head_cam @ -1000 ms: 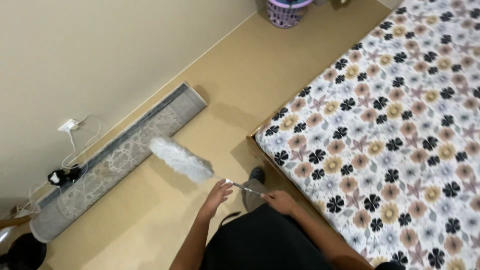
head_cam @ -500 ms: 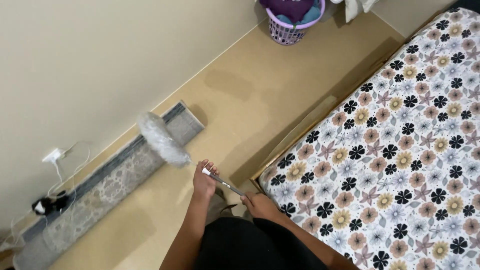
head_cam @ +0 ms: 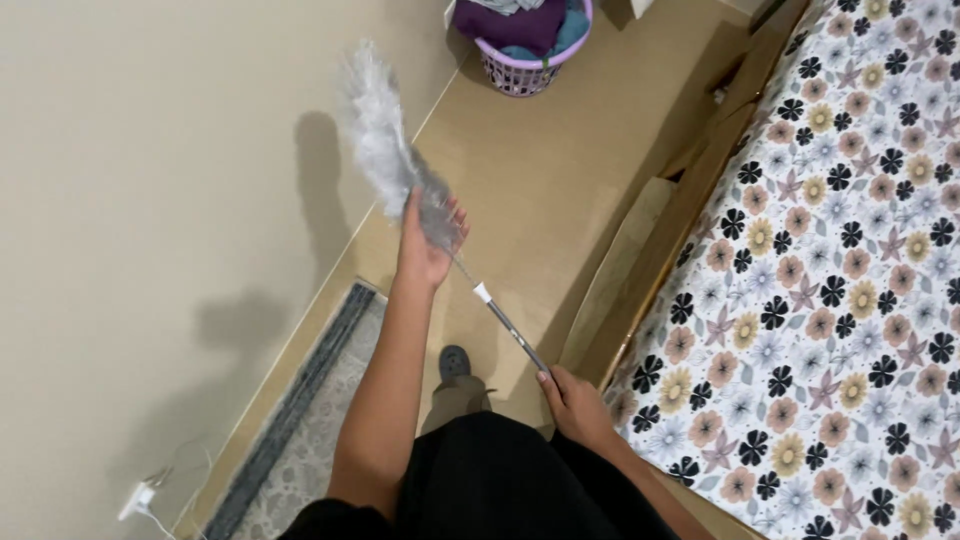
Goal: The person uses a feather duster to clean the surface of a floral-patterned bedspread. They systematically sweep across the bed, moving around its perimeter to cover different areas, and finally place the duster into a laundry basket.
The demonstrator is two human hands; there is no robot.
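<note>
Duster point(head_cam: 385, 150), head view: grey-white feather head is pointing up and away from the person toward the beige wall point(head_cam: 150, 200), with its thin rod running down and right to the body, so the long axis is lying on a diagonal from upper left to lower right. Right hand point(head_cam: 572, 402) is gripping the rod's near end, closed around it, just beside the bed point(head_cam: 830, 300) with the flowered cover. Left hand point(head_cam: 428, 245) is reaching out further, fingers closing loosely on the base of the feathers; it is the hand nearer the head. Compared with half a second ago, the head is standing higher and nearer the purple laundry basket point(head_cam: 520, 70), no longer over the grey rug point(head_cam: 300, 440).
</note>
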